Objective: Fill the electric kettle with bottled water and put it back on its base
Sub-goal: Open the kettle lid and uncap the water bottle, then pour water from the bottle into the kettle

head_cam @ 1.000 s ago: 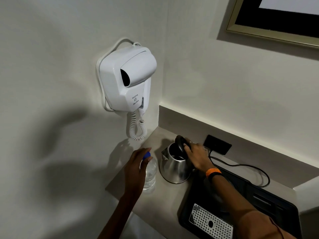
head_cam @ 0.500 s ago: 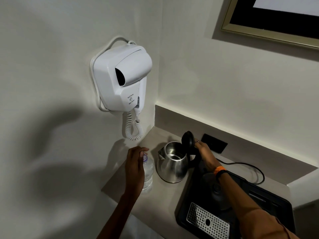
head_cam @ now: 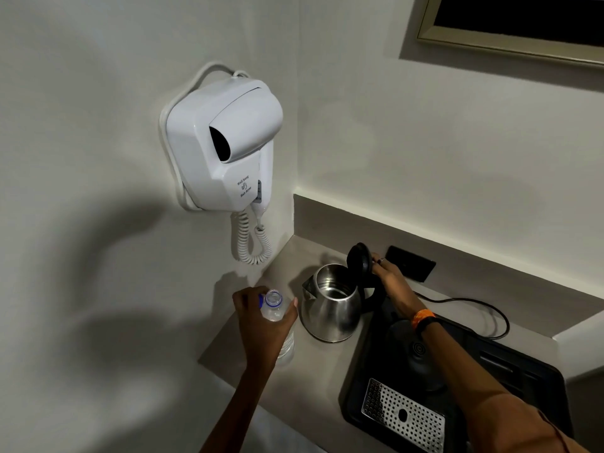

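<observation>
- Kettle (head_cam: 331, 304), steel and rounded, stands on the table near its back left corner, off its base, with its mouth facing up.
- Its black lid (head_cam: 358, 263) now stands fully upright; a second ago it lay almost shut over the opening, so the inside is clear for pouring.
- My right hand (head_cam: 390, 279) rests its fingertips on the lid's back edge and holds it open; the grip there is a light touch, not a clench.
- My left hand (head_cam: 261, 325) is wrapped around the water bottle (head_cam: 276, 317), which stands on the table just left of the kettle.
- A second ago that hand was on the blue cap; now the bottle's neck shows open, and a bit of blue sits by the fingers, so I judge the cap is off.
- A round black base (head_cam: 416, 349) lies in the dark tray (head_cam: 402, 416) to the right, partly under my right forearm, with a cord (head_cam: 474, 304) running behind.
- With lid up and cap off, I judge both preparations done; lifting and tipping the bottle comes next.
- No water has been poured yet.
</observation>
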The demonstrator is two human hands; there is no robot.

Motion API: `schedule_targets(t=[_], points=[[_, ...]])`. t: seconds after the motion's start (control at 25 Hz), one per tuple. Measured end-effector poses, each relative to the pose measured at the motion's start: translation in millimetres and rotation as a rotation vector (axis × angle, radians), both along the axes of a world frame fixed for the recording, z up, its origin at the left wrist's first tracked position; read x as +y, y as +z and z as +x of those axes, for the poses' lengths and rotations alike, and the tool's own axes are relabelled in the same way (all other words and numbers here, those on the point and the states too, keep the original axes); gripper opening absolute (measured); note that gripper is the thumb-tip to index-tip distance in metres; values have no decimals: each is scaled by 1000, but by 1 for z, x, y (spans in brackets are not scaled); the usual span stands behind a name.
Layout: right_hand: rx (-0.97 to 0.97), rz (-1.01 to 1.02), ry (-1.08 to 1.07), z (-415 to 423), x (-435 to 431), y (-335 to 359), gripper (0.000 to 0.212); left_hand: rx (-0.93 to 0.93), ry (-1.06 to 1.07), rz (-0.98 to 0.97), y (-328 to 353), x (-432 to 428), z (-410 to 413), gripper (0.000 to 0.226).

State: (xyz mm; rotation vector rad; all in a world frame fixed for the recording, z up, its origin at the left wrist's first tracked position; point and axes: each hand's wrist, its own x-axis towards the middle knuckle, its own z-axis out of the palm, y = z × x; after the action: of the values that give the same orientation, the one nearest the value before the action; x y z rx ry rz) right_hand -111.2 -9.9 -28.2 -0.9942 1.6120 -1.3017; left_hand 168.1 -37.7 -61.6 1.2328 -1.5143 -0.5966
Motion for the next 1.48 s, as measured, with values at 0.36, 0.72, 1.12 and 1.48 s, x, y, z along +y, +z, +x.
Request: schedule_targets(t=[0.36, 0.72, 1.12, 1.48], points=[[-15, -29, -29, -1, -3, -10, 30, 6, -104, -69, 4, -22, -5, 30], [14, -56, -56, 2, -4, -9, 35, -808, -307, -282, 37, -70, -47, 42], [-26, -69, -79, 7, 1, -1, 33, -1281, -494, -299, 58, -83, -69, 46], [-10, -75, -54, 9, 4, 3, 32, -1499, -472, -258, 64, -78, -76, 42]])
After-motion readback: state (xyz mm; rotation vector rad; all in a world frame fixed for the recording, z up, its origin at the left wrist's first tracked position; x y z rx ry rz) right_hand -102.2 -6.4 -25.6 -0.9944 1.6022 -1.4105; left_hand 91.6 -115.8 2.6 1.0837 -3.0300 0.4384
